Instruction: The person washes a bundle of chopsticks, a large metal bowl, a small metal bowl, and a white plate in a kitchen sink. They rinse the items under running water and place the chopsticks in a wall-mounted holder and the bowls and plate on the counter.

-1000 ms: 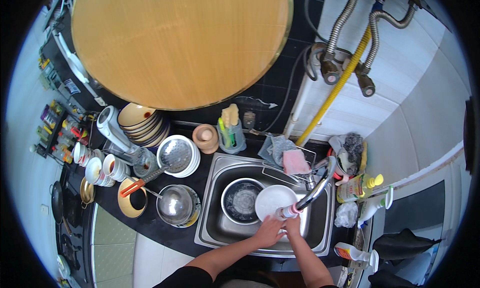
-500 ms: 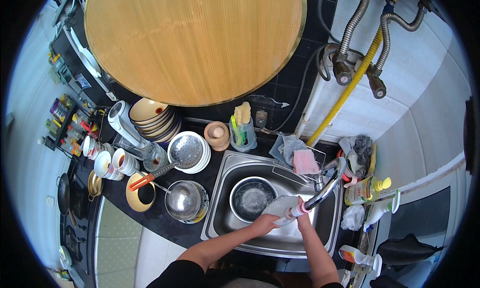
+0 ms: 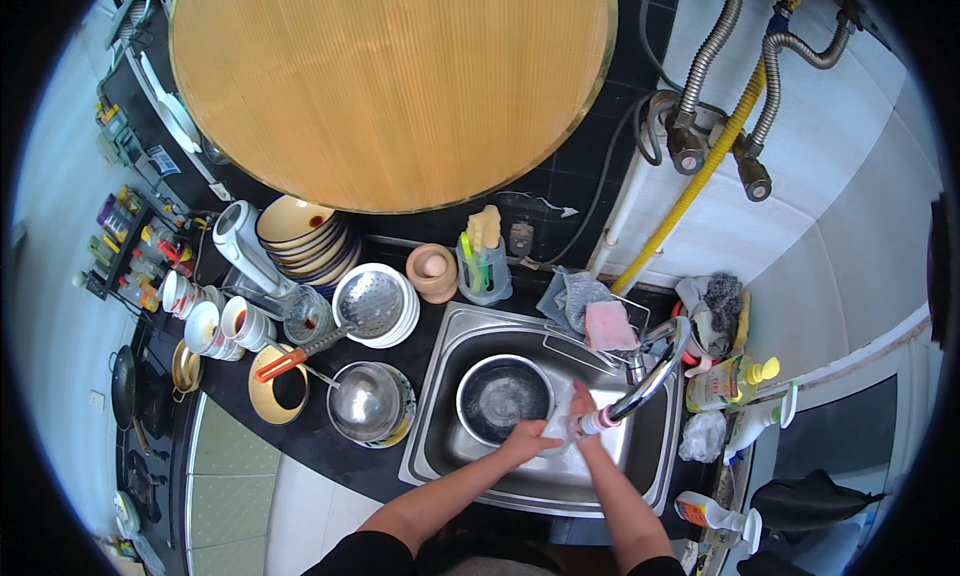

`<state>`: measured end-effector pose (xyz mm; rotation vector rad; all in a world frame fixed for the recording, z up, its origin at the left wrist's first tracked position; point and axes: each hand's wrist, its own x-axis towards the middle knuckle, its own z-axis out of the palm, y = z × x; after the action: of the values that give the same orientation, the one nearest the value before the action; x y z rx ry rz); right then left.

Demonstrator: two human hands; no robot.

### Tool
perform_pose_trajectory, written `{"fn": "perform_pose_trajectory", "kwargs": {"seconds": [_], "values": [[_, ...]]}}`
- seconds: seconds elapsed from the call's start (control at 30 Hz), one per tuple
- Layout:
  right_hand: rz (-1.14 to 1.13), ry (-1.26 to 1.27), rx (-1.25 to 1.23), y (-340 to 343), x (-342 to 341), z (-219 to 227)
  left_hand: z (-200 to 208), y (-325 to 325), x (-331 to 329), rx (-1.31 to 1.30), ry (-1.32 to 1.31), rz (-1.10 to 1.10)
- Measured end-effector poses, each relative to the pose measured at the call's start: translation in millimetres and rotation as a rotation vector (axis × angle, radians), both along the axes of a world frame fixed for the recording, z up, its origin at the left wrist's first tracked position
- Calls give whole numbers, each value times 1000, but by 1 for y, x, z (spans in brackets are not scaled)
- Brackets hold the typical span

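Observation:
Over the sink [image 3: 425, 446], my left hand [image 3: 527, 442] is closed on the near left edge of a whitish dish [image 3: 560, 428], which is tilted and seen almost edge-on. My right hand [image 3: 583, 412] is beside the dish under the faucet [image 3: 655, 378], its fingers stretched out away from me. Part of that hand is hidden by the faucet's pink and white nozzle [image 3: 597, 422]. Left of the dish, a round metal basin [image 3: 463, 416] with cloudy water stands in the sink.
Behind the sink, a wire rack [image 3: 572, 347] carries a pink sponge [image 3: 610, 326] and grey cloths. Bottles, including a yellow-capped one [image 3: 730, 381], line the right side. Stacked white bowls [image 3: 408, 326], a metal bowl [image 3: 362, 404] and an orange-handled skimmer [image 3: 285, 363] crowd the left counter.
The dish has turned from showing its broad face to nearly edge-on. My right hand has shifted left and away from me, fingers now stretched out. My left hand has moved slightly.

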<state>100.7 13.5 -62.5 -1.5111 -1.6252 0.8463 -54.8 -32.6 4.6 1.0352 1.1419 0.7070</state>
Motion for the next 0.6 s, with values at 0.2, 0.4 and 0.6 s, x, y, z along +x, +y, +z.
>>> {"fn": "perform_pose_trajectory", "kwargs": {"seconds": [0.2,0.4,0.6], "values": [[110,-270,-47,-3,-36,71,5,3,-14,58,79,-41],[58,1096,-858,11,42,4,54,3,-13,-284,-391,-9],[-174,1407,-845,-53,36,55,43,14,-35,-511,-738,177]]}}
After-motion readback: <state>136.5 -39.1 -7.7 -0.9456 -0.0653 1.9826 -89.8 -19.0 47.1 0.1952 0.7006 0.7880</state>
